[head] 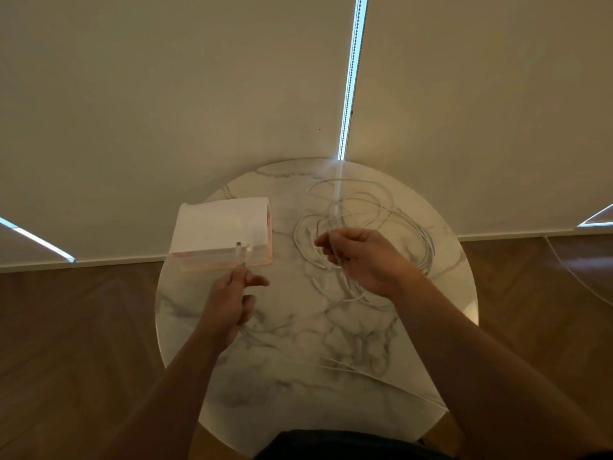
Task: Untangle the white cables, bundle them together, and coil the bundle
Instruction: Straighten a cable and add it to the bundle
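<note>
Both pinch white cables (299, 245): my left hand (230, 298) holds plug ends (242, 253) pointing far toward the box (219, 224), my right hand (360, 257) tangled loops.

- Looks like a room in a home, a living-type space
- round marble-look table (298, 343) directly under the left hand's fingers (255, 280) and the right hand's fingers (326, 242); white top with grey veins
- herringbone wood floor (76, 327) outward of the left fingers; same floor outward of the right fingers
- cream roller blinds (166, 94) drawn down beyond all the fingertips; bead chain (348, 94) hangs in the lit gap beyond the right fingers
- white and pink box (219, 227) just beyond the left fingers; loose white cables (365, 200) around and beyond the right fingers
</note>
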{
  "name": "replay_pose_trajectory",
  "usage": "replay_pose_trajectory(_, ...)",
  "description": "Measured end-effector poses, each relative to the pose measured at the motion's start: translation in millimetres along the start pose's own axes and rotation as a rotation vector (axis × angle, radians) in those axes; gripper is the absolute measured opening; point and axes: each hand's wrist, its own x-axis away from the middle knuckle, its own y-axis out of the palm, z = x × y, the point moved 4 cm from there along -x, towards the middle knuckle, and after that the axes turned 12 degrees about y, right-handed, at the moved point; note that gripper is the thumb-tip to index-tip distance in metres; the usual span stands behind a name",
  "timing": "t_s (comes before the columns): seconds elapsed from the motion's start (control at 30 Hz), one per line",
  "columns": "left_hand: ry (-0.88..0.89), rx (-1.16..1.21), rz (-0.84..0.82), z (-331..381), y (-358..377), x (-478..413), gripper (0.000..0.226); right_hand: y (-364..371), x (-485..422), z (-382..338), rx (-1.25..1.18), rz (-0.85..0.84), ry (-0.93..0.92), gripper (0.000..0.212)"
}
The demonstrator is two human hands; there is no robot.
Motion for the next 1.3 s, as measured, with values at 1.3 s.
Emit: replay_pose_trajectory(1.3, -0.066, 0.075, -0.244, -8, -4, 13, 0.035, -33, -6, -92, -0.103, 0.187, -0.22, 0.018)
